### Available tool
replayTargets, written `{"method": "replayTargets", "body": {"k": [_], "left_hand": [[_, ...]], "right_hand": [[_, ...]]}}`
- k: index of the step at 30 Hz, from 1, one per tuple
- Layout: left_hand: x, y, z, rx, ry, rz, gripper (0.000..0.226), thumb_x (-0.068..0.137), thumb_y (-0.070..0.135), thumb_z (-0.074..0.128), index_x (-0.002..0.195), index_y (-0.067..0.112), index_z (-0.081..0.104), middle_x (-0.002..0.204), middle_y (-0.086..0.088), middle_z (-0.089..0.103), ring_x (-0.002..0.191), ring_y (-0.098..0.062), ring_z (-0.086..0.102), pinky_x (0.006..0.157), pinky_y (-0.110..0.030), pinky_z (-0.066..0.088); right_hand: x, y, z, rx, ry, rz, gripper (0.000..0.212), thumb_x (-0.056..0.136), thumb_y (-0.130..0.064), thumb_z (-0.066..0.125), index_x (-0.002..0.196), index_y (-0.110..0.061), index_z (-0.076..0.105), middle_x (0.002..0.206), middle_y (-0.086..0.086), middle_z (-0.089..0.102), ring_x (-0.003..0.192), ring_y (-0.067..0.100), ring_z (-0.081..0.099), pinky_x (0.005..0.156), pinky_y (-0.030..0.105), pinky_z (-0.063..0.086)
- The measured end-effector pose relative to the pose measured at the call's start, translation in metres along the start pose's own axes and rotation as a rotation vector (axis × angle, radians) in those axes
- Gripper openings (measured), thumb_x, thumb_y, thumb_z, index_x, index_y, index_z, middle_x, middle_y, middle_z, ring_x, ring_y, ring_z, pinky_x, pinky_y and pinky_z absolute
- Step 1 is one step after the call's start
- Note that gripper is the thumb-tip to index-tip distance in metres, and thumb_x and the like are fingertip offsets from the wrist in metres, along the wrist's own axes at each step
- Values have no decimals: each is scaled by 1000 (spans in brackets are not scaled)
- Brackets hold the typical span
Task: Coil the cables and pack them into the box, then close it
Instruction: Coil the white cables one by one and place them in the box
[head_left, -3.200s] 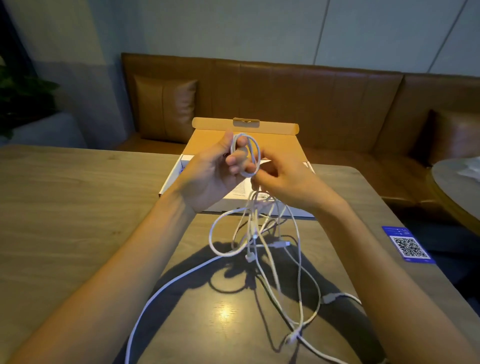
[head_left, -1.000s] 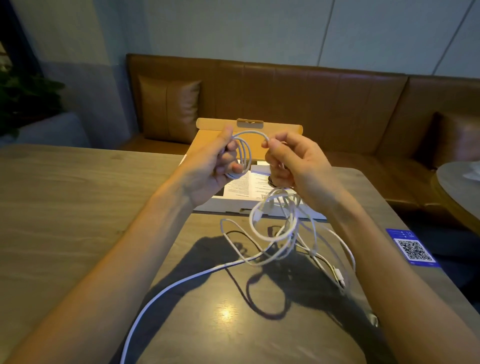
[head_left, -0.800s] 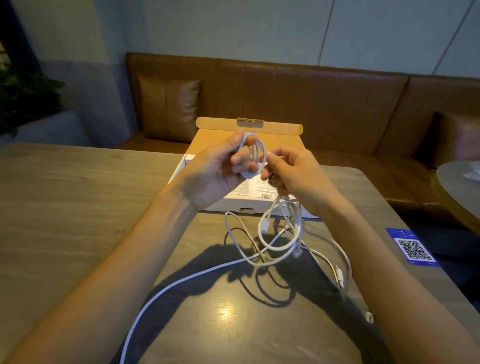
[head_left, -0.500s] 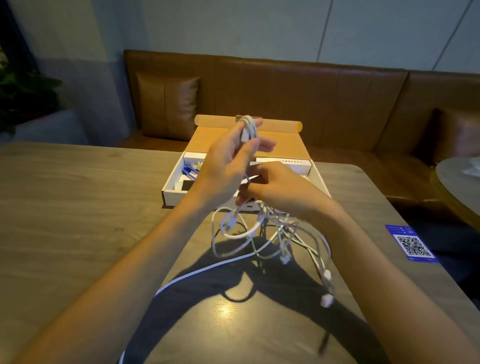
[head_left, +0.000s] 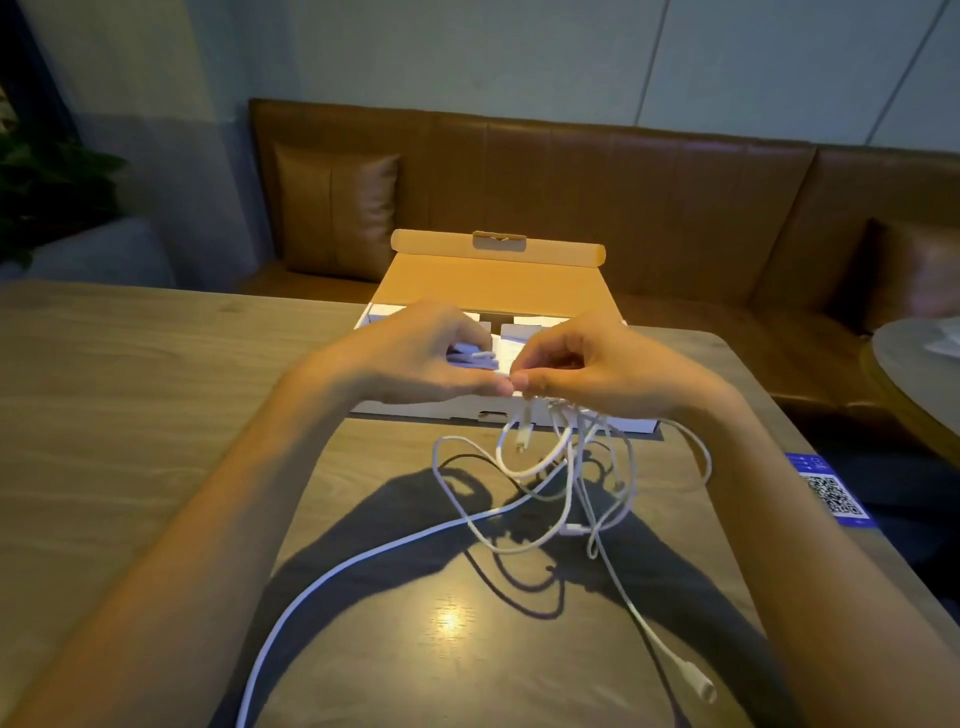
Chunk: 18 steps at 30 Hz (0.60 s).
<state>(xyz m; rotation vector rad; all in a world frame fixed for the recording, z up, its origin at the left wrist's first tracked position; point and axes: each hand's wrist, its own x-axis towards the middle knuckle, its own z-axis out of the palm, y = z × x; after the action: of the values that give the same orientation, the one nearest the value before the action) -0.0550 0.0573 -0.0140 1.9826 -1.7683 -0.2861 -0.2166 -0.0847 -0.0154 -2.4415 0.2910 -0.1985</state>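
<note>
A flat cardboard box lies open on the wooden table, its brown lid folded back. My left hand hovers over the box with a small coil of white cable gripped in its fingers. My right hand pinches the same cable beside the left thumb. From that pinch a tangle of loose white cables hangs to the table in front of the box. One long strand runs toward the near edge. A plug end lies at the lower right.
A blue QR-code sticker sits at the table's right edge. A brown leather bench with a cushion runs behind the table. A round table stands to the right, a plant at far left.
Both hands dropped lower over the open box; the coil, held upright above it half a second ago, now sits low in my left fingers. The loose cables have shifted on the table.
</note>
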Motion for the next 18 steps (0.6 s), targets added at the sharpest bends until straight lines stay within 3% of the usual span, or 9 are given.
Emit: {"method": "replayTargets", "body": {"k": [4, 9, 15, 18], "left_hand": [[-8, -5, -15, -264, 135, 66, 40, 87, 51, 65, 79, 12, 72, 65, -10, 58, 65, -27, 53, 55, -29, 37], [-12, -9, -24, -473, 346, 77, 29, 89, 45, 64, 78, 19, 71, 66, -8, 55, 64, -18, 52, 59, -27, 42], [-2, -17, -19, -547, 558, -20, 21, 93, 41, 63, 79, 27, 68, 63, 3, 56, 62, -11, 54, 61, -22, 49], [5, -22, -10, -561, 577, -73, 28, 96, 40, 62, 79, 19, 67, 65, -2, 53, 59, -9, 52, 63, -28, 49]], "right_hand": [[-2, -3, -1, 73, -40, -65, 27, 101, -37, 52, 106, -24, 75, 86, -10, 69, 80, 10, 60, 64, 24, 44], [-3, 1, -5, 97, -96, -30, 19, 100, -23, 57, 111, -28, 72, 85, -30, 68, 83, -4, 62, 68, 8, 46], [-1, 6, -6, 85, -58, 36, 12, 101, -24, 57, 108, -29, 65, 97, -8, 72, 83, 13, 68, 71, 21, 56], [-2, 7, -6, 111, 29, 2, 8, 100, -19, 58, 108, -23, 60, 101, -10, 70, 85, 6, 66, 68, 18, 53]]}}
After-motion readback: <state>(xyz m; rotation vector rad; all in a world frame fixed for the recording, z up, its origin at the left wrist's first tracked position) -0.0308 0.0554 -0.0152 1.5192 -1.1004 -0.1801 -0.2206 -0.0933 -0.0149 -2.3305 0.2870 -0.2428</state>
